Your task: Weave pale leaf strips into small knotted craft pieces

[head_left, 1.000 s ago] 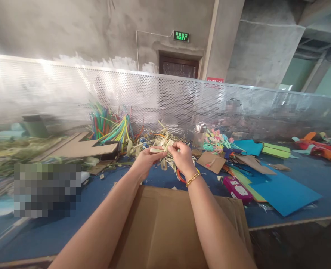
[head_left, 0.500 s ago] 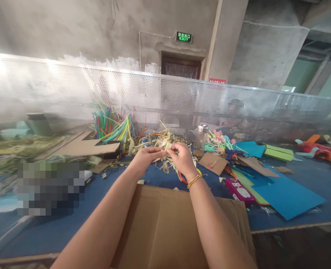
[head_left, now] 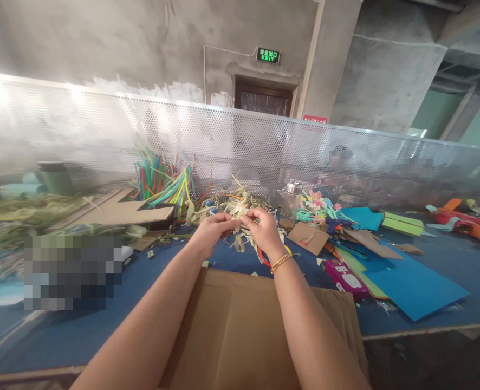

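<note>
Our left hand (head_left: 212,232) and right hand (head_left: 265,230) pinching, it seems, one pale strip (head_left: 240,220) between them, strip pile (head_left: 227,205) just beyond, cardboard sheet (head_left: 232,325) beneath our wrists.

Harsh glare bleaches the perforated metal screen (head_left: 102,130) at far left; edges smear and bend, the centre stays sharp.

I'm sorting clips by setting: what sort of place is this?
Probably a craft workshop in an industrial building: a blue worktable strewn with coloured straws and paper sheets, a perforated metal screen behind, bare concrete walls.
</note>
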Demonstrator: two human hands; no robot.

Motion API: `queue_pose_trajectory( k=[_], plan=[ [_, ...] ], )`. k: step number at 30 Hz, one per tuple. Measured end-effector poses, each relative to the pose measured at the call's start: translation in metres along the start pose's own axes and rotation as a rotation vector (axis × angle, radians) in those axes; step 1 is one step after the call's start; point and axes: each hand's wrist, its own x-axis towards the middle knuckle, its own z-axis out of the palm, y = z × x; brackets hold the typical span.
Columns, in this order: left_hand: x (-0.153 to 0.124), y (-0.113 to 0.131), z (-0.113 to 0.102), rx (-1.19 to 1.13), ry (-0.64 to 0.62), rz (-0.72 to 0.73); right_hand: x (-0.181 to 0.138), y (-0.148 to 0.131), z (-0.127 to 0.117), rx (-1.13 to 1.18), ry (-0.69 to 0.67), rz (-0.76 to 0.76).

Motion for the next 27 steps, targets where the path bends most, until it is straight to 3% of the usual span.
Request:
queue_pose_trajectory(
  k=[6,14,22,27],
  plan=[
    [0.0015,-0.0013,-0.0001,-0.170,0.036,-0.051,-0.0015,-0.0001,0.0013,0.209,-0.010,0.139],
    [0.0023,-0.0024,0.0004,-0.211,0.041,-0.068,-0.0024,-0.0023,0.0016,0.151,-0.038,0.149],
    [0.0015,-0.0021,0.0008,-0.145,0.037,-0.089,-0.0016,-0.0029,-0.0032,-0.027,-0.061,0.062],
    [0.0012,-0.0017,0.0001,-0.108,0.016,-0.050,-0.0022,-0.0025,-0.0024,0.037,-0.063,0.086]
  ],
)
